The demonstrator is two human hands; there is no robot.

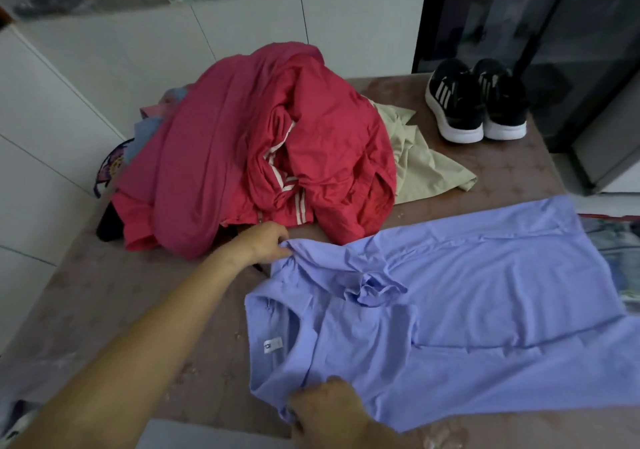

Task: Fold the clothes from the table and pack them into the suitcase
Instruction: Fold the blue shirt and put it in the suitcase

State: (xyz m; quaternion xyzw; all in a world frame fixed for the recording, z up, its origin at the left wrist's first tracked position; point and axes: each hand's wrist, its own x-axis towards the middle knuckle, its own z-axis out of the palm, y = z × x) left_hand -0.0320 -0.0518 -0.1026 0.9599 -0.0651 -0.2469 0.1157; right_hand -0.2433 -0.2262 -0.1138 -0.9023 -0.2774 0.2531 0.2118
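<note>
Both hands on the shirt point(467, 292), which is laid out on the table point(104, 292).
Left hand point(266, 242): fingers curled, pinching a bunched fold at the shirt's far shoulder. Right hand point(325, 410): fingers curled over the near shoulder edge, gripping fabric; fingertips hidden under the hand. Collar and label point(272, 344) lie between the two grips. The shirt body spreads out rightward from them, wrinkled near the middle. Red pile point(259, 154) sits just beyond the left hand, close to the knuckles; can't tell if touching. Beige garment point(422, 168) pokes out from under the pile, further right. Sneakers point(478, 102) well beyond both grips, at the table's far right corner.
</note>
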